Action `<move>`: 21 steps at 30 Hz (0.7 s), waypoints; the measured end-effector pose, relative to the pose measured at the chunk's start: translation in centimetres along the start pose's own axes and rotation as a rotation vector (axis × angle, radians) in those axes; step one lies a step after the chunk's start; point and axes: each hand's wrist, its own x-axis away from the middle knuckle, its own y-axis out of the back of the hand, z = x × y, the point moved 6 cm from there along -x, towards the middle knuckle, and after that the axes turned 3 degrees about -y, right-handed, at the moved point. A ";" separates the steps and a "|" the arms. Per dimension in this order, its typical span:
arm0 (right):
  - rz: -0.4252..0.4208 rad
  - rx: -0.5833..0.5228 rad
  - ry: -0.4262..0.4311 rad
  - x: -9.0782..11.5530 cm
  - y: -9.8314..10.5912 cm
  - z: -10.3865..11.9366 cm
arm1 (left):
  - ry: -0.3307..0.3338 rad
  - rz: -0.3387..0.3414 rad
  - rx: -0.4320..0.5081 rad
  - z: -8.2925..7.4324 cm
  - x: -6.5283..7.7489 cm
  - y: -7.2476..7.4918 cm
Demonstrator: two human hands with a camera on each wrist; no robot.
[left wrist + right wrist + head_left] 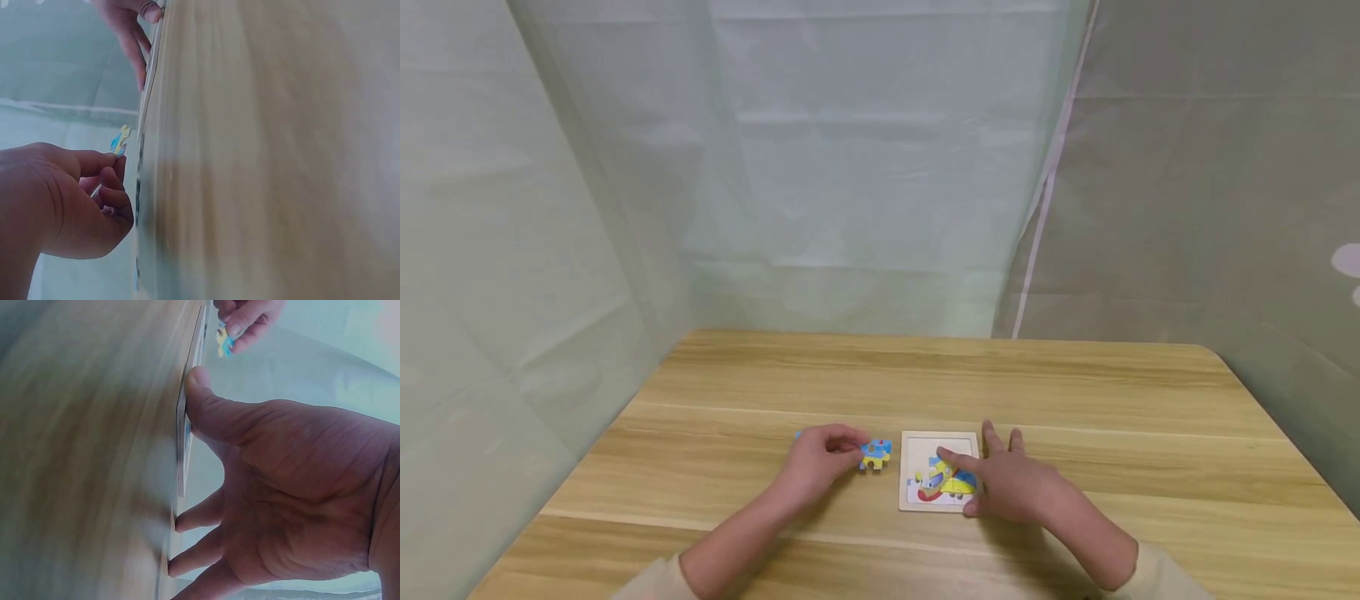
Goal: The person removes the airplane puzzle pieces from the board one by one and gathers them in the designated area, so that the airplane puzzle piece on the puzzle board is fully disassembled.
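Observation:
Between thumb and forefinger, my left hand (817,463) pinches a blue-and-yellow jigsaw puzzle piece (875,454), just left of a square wooden puzzle tray (904,475). In the left wrist view the piece (121,140) stands up from the fingertips, raised above the table. My right hand (1018,483) spreads its fingers over the tray's right side. Its forefinger reaches onto the tray and the thumb rests at the near right edge, while other fingertips touch the table in the right wrist view. Fitted pieces (936,483) in the tray's lower part show a colourful picture; the upper left is bare.
A scrap of blue (797,434) peeks out behind my left hand, mostly hidden by it. The wood-grain table (850,375) extends around the tray, with pale curtains (880,167) hanging behind its far edge and at the sides.

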 end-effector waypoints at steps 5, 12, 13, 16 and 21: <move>-0.002 0.000 -0.004 -0.1 -0.1 0.0 | 0.027 -0.017 -0.007 0.9 0.4 1.0; -0.004 0.002 -0.010 -0.1 -0.2 0.0 | 0.048 -0.044 -0.047 1.5 1.1 2.3; -0.005 0.002 -0.010 -0.1 -0.2 0.0 | 0.050 -0.048 -0.055 1.6 1.2 2.5; -0.004 0.001 -0.011 -0.1 -0.1 0.0 | 0.064 -0.058 -0.072 2.0 1.4 3.0; -0.009 -0.004 -0.009 -0.1 -0.1 0.0 | 0.084 -0.064 -0.094 2.4 1.9 3.9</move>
